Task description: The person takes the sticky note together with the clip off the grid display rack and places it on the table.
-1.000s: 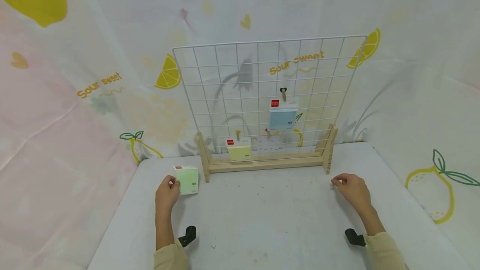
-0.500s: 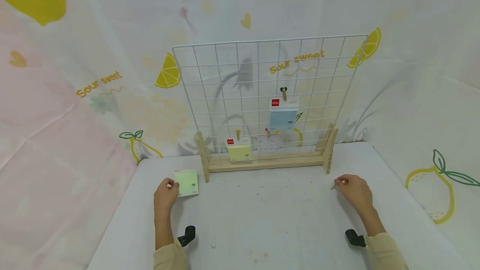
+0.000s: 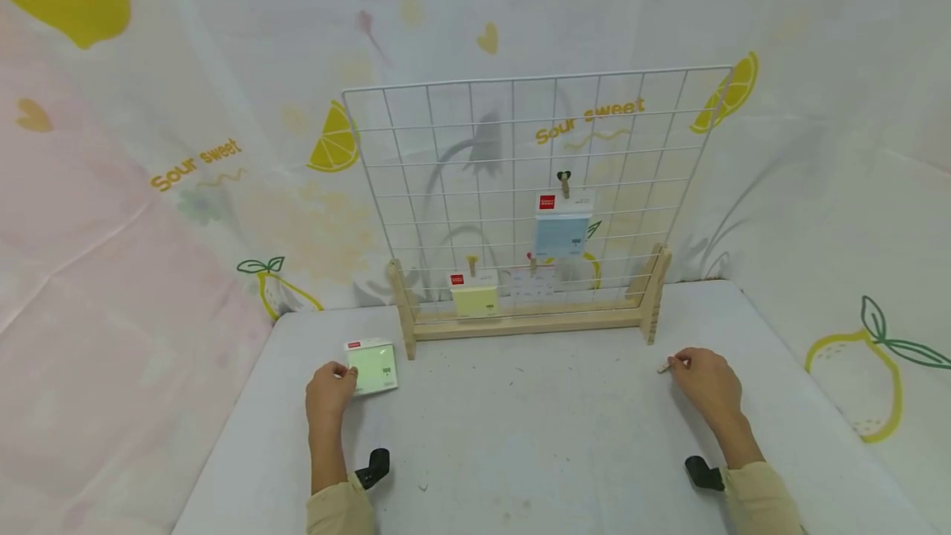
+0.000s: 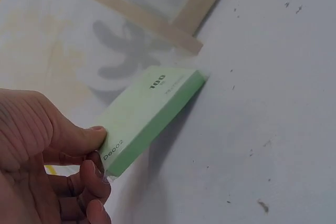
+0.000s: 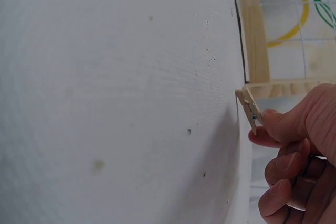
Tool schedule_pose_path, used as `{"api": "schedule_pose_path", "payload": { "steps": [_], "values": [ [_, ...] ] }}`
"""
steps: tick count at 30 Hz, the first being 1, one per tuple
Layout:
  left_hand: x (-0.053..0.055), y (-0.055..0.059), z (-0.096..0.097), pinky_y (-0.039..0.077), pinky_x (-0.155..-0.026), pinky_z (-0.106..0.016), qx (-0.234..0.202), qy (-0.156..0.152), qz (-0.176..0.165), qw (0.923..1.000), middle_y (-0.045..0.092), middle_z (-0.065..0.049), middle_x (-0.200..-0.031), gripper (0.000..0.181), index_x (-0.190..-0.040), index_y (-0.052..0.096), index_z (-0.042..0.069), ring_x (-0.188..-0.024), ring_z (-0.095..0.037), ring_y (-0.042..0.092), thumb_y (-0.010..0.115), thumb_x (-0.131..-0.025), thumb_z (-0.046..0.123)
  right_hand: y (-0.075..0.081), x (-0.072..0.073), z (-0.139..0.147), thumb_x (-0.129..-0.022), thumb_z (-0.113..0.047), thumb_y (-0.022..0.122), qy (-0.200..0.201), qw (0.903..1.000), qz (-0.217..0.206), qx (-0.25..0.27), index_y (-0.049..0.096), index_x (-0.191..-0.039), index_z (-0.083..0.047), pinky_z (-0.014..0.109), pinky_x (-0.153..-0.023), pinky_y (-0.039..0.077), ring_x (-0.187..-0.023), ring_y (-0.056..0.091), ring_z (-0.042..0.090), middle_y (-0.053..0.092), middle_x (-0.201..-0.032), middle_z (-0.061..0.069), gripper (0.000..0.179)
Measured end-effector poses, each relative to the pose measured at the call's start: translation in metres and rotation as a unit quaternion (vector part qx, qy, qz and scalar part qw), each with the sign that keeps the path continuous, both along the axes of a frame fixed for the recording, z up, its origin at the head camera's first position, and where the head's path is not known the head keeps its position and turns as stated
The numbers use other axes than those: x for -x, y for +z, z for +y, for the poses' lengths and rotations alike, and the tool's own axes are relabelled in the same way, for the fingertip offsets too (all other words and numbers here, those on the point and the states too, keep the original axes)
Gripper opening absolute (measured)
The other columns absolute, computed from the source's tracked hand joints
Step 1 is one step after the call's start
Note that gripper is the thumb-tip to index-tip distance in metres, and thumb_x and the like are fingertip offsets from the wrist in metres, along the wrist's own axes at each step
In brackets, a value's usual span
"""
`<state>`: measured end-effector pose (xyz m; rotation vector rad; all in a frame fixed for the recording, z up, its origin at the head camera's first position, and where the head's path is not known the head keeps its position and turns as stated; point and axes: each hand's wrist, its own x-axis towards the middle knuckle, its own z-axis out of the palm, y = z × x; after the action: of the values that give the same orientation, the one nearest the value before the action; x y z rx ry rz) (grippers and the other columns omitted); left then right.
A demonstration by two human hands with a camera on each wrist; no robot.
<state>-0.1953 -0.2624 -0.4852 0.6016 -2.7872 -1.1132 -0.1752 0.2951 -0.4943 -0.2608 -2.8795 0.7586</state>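
Pale green and sealed in clear wrap, a note pad [image 3: 375, 370] sits in the pinch of a person's left hand [image 3: 328, 392] on the left of a white table [image 3: 535, 436], just beside the left foot of a wooden stand [image 3: 527, 325]; in this head view, the right hand [image 3: 707, 385] pinches a small clothespin [image 3: 664, 367] well apart, near the stand's right foot. On the wire grid [image 3: 513, 120], a blue pad [image 3: 562, 236], a yellow pad [image 3: 475, 301] and a patterned sheet [image 3: 532, 283] hang from small clips [image 3: 566, 187], so the step in hand looks like readying pad and clothespin for hanging; the next move would seem to call for raising the pad to the wires and squeezing the clothespin open over its top edge. Both hands reach forward, set wide apart. The left wrist view shows the thumb on the pad's face near a corner, fingers curled beneath, the pad tilted. The right wrist view finds thumb and forefinger closed on one end of the clothespin, its far end pointing toward the stand, the remaining fingers folded toward the palm; whether that end touches the tabletop cannot be told.
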Motion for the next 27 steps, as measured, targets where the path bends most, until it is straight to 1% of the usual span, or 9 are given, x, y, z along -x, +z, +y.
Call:
{"api": "schedule_pose_path", "payload": {
  "steps": [3,7,11,17,21,24,27],
  "values": [
    [-0.0009,-0.0016,0.0004,0.044,-0.072,-0.046,-0.001,0.004,-0.010,0.9999,0.061,-0.028,-0.097,0.032,-0.104,0.059,-0.013,-0.085,-0.037,0.053,0.056,-0.097,0.018,-0.0002,0.0002,0.0000,-0.091,-0.013,0.063,-0.002,1.0000,-0.006,-0.005,0.070,-0.098,0.008,0.036,-0.050,0.041,-0.064,0.054,0.024,0.067,-0.083,0.018,0.024],
    [-0.0021,-0.0032,0.0016,0.044,-0.073,-0.046,-0.003,0.007,-0.019,0.9998,0.062,-0.027,-0.095,0.033,-0.103,0.061,-0.014,-0.085,-0.037,0.054,0.057,-0.096,0.018,-0.0002,-0.0004,0.0003,-0.092,-0.015,0.062,-0.005,0.9999,-0.013,-0.003,0.070,-0.098,0.007,0.036,-0.050,0.040,-0.064,0.054,0.024,0.067,-0.082,0.017,0.024],
    [-0.0023,-0.0053,0.0007,0.043,-0.072,-0.046,0.002,0.010,-0.012,0.9999,0.063,-0.026,-0.090,0.030,-0.100,0.062,-0.014,-0.082,-0.037,0.055,0.059,-0.094,0.016,-0.0021,-0.0017,0.0006,-0.091,-0.014,0.062,-0.005,0.9999,-0.013,0.003,0.071,-0.096,0.006,0.034,-0.048,0.038,-0.063,0.052,0.023,0.066,-0.079,0.014,0.023],
    [-0.0022,-0.0070,-0.0007,0.041,-0.066,-0.041,0.009,0.012,0.000,0.9999,0.063,-0.021,-0.084,0.025,-0.095,0.063,-0.011,-0.077,-0.033,0.055,0.061,-0.092,0.014,-0.0039,-0.0019,0.0000,-0.090,-0.014,0.063,-0.005,1.0000,-0.005,-0.003,0.071,-0.093,0.005,0.033,-0.048,0.036,-0.061,0.050,0.023,0.065,-0.075,0.011,0.021],
    [-0.0027,-0.0071,0.0001,0.042,-0.067,-0.042,0.013,0.023,0.000,0.9997,0.061,-0.021,-0.083,0.024,-0.095,0.061,-0.011,-0.076,-0.034,0.054,0.061,-0.092,0.013,-0.0031,-0.0023,-0.0007,-0.091,-0.015,0.063,-0.006,1.0000,-0.005,-0.002,0.071,-0.096,0.006,0.033,-0.047,0.036,-0.060,0.050,0.022,0.062,-0.072,0.009,0.022],
    [-0.0033,-0.0062,0.0019,0.042,-0.068,-0.044,0.016,0.034,0.002,0.9993,0.060,-0.022,-0.083,0.022,-0.095,0.059,-0.009,-0.076,-0.035,0.054,0.061,-0.092,0.012,-0.0008,-0.0022,-0.0019,-0.092,-0.017,0.063,-0.012,0.9999,0.006,-0.003,0.071,-0.098,0.004,0.033,-0.047,0.037,-0.060,0.050,0.022,0.060,-0.072,0.008,0.023],
    [-0.0032,-0.0052,0.0032,0.041,-0.067,-0.043,0.017,0.040,0.006,0.9990,0.059,-0.022,-0.085,0.021,-0.096,0.058,-0.008,-0.077,-0.035,0.053,0.061,-0.093,0.012,0.0021,-0.0018,-0.0043,-0.092,-0.018,0.063,-0.018,0.9994,0.028,-0.006,0.071,-0.100,0.002,0.033,-0.048,0.037,-0.062,0.051,0.022,0.059,-0.074,0.008,0.023]
  ]
}}
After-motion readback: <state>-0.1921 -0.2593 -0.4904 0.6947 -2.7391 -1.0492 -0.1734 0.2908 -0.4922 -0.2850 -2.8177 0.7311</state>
